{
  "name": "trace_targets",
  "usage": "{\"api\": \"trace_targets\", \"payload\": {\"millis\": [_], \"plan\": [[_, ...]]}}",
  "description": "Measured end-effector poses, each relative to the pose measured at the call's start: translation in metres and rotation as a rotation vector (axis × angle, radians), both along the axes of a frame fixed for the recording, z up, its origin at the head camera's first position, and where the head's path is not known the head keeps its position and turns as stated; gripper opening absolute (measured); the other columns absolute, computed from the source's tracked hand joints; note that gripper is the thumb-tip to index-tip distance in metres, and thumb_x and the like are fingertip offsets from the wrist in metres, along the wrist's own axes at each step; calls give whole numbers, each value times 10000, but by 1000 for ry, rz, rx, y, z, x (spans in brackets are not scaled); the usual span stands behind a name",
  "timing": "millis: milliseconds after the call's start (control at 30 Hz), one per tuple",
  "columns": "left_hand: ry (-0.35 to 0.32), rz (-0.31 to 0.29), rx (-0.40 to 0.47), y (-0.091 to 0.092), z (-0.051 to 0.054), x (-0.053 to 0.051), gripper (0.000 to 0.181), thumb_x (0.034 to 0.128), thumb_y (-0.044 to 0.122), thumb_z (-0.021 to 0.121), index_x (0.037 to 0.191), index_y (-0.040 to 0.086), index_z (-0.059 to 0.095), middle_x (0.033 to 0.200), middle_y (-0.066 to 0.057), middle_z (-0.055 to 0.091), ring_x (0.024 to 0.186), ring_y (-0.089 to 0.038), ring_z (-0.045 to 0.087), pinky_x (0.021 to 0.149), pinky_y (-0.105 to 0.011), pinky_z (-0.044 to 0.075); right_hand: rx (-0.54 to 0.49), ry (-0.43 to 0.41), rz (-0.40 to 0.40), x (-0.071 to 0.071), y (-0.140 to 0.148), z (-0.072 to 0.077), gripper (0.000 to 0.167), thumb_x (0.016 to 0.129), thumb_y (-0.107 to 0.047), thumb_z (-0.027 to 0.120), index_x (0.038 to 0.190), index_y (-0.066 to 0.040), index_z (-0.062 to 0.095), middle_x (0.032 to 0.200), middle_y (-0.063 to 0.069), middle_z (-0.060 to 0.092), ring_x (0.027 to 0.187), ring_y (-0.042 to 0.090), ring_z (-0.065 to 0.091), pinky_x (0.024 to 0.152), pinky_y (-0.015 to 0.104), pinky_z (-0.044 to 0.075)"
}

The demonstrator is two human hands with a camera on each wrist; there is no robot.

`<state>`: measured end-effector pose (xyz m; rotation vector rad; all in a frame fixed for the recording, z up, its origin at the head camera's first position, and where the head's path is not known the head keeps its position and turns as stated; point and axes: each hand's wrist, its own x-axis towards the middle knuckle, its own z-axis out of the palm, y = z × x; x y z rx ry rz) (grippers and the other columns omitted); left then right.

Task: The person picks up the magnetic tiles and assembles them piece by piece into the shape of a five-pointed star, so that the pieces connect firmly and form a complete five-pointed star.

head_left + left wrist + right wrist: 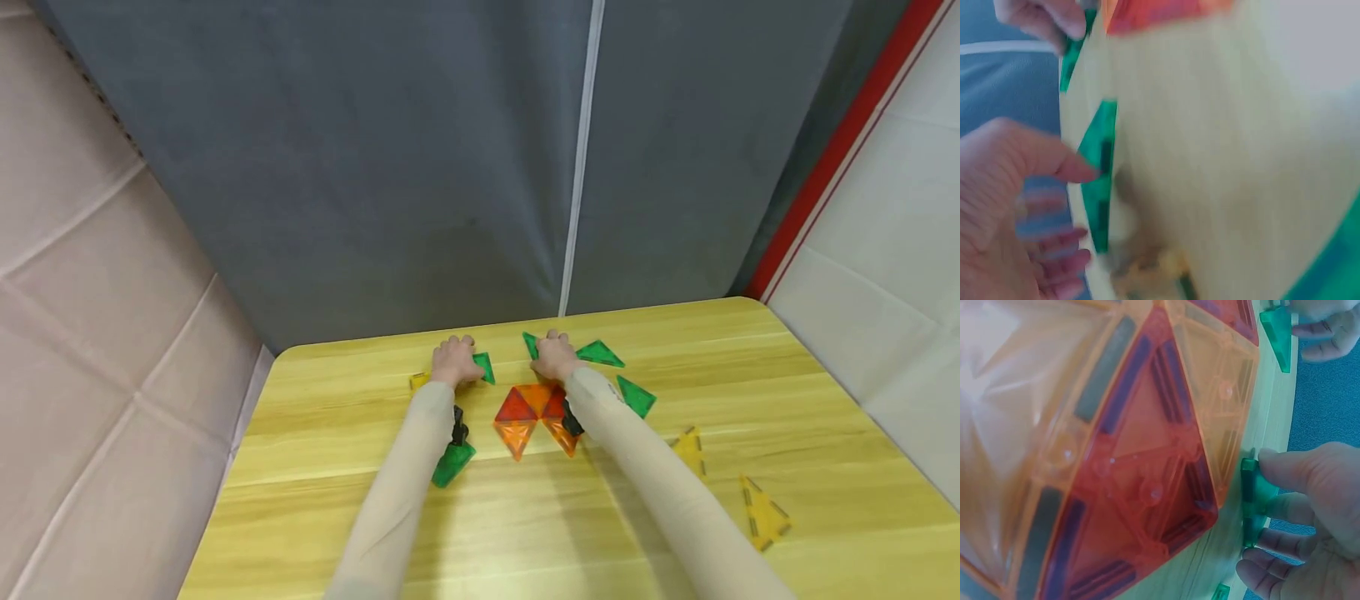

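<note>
My left hand (453,361) is at a green triangular magnetic tile (1105,150) near the table's far edge. In the left wrist view its thumb (1079,165) lies over the tile's long side, its fingers on the far side. My right hand (555,358) holds another green triangular magnetic tile (1250,500) between thumb and fingers, just beyond the joined tiles. Those red (516,406) and orange (514,435) triangular tiles form a fan flat on the table, its right part hidden by my right wrist.
Two more green tiles (600,353) (636,397) lie right of my right hand. Yellow tiles (688,452) (765,512) are farther right, and one yellow tile (418,382) is beside my left hand. A green tile (453,464) lies by my left forearm. Behind the wooden table (315,467) hangs grey cloth (420,167).
</note>
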<state>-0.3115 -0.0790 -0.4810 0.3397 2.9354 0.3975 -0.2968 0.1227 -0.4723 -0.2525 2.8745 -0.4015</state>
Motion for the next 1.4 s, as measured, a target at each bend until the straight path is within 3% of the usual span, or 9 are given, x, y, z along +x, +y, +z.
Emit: {"api": "trace_targets", "payload": {"millis": [133, 200, 233, 433, 633, 867, 1067, 1300, 1400], "plan": [[-11, -165, -55, -5, 4, -2, 588, 816, 219, 678, 1375, 212, 496, 1329, -140, 470, 1177, -361, 398, 964, -488, 341, 12, -2, 6, -1, 0, 0, 327, 927, -226, 579, 1120, 39, 595, 1200, 257, 412, 1119, 444, 372, 843, 485, 446], [-18, -181, -57, -3, 10, 4, 534, 841, 210, 691, 1350, 193, 532, 1306, -149, 492, 1176, -360, 408, 966, -490, 351, 15, -9, 5, -2, -1, -1, 327, 930, -223, 573, 1126, 38, 593, 1204, 251, 408, 1123, 440, 367, 840, 476, 446], [-4, -181, -58, -2, 9, 5, 506, 853, 231, 687, 1337, 187, 546, 1283, -148, 504, 1157, -351, 423, 953, -481, 365, 19, -10, 6, -2, -2, -1, 326, 930, -223, 572, 1126, 37, 593, 1202, 249, 408, 1121, 439, 367, 836, 473, 447], [72, -31, -10, 7, -3, 7, 416, 876, 297, 663, 1250, 124, 601, 1134, -147, 545, 986, -284, 541, 802, -417, 487, 14, 2, 23, -2, -4, -4, 334, 929, -234, 578, 1133, 30, 595, 1186, 245, 413, 1108, 437, 374, 832, 473, 452], [77, 139, 37, 17, -1, 8, 392, 853, 311, 687, 1100, 17, 607, 997, -166, 603, 846, -280, 607, 709, -403, 516, 9, 4, 31, -2, -8, -3, 381, 940, -237, 564, 1211, 31, 560, 1224, 253, 399, 1127, 432, 362, 849, 476, 445], [80, 302, 163, 17, -4, 10, 384, 794, 300, 755, 948, -19, 608, 862, -145, 615, 740, -271, 622, 641, -380, 525, 19, -14, 50, -2, -16, -3, 453, 941, -262, 568, 1297, 13, 507, 1273, 254, 379, 1164, 434, 339, 864, 493, 443], [98, 387, 256, 14, -8, 11, 344, 789, 262, 764, 897, -28, 613, 837, -150, 622, 698, -261, 623, 606, -359, 524, 26, 6, 92, -2, -28, -3, 467, 921, -266, 605, 1299, -3, 526, 1269, 257, 412, 1149, 436, 373, 874, 488, 452], [-52, 465, 449, 9, -3, 11, 252, 856, 133, 690, 1005, -54, 611, 789, -189, 640, 468, -220, 624, 424, -255, 484, 4, 23, 113, -2, -37, -5, 467, 912, -263, 621, 1290, -2, 539, 1245, 244, 436, 1143, 419, 391, 865, 468, 458], [-80, 464, 450, 8, -1, 10, 249, 848, 132, 699, 993, -59, 631, 741, -177, 645, 449, -210, 617, 392, -229, 457, -2, 24, 116, -2, -40, -5, 482, 909, -270, 624, 1303, -10, 532, 1243, 236, 438, 1143, 410, 399, 871, 459, 456]]}}
